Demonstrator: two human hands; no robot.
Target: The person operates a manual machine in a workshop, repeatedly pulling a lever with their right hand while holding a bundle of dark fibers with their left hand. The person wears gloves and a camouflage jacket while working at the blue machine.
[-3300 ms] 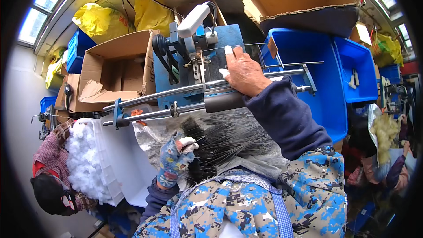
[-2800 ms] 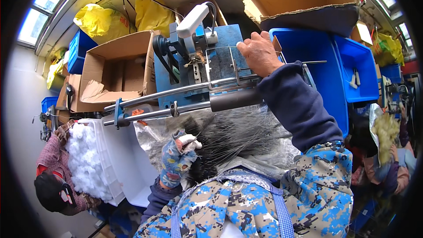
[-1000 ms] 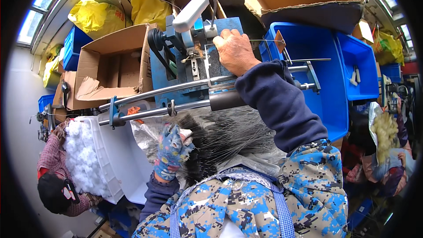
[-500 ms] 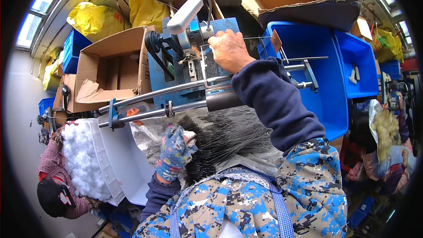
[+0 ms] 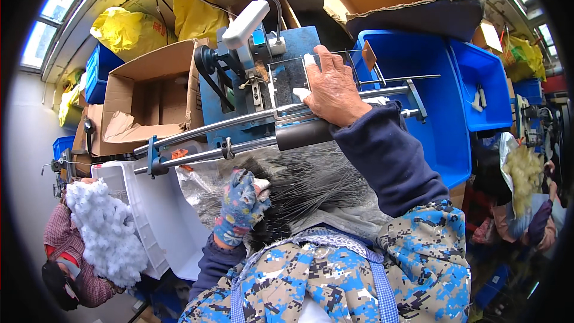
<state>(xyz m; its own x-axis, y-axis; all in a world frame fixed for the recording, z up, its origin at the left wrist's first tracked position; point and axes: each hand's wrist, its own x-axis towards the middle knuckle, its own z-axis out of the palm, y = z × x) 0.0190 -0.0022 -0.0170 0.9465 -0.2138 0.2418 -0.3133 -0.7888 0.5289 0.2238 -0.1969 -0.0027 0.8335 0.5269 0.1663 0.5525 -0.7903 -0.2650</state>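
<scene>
My left hand (image 5: 240, 203), in a torn blue patterned glove, is closed at the left edge of a loose pile of thin wires (image 5: 311, 185) in front of me. What its curled fingers hold is hidden. Dark bristles (image 5: 260, 236) lie beside that wrist. My bare right hand (image 5: 336, 90) is over the bed of a blue bench machine (image 5: 224, 119), fingers apart. White wrapping covers its thumb and index tips. A thin rod (image 5: 350, 53) runs across behind the fingers toward a brown plate (image 5: 369, 55). The machine carries a black pulley (image 5: 207, 61) and a white lamp-like housing (image 5: 245, 24).
Steel rails (image 5: 251, 148) cross in front of the machine. Blue bins (image 5: 439, 143) stand at right, cardboard boxes (image 5: 146, 93) at left and behind. At left, a person (image 5: 84, 260) handles white fluffy pieces (image 5: 107, 233) beside a white tub (image 5: 176, 221). Another person works far right.
My right hand has moved right and nearer me, its fingers spreading from a closed grip. My left hand stays by the wires. The person at left has lifted the white pieces.
</scene>
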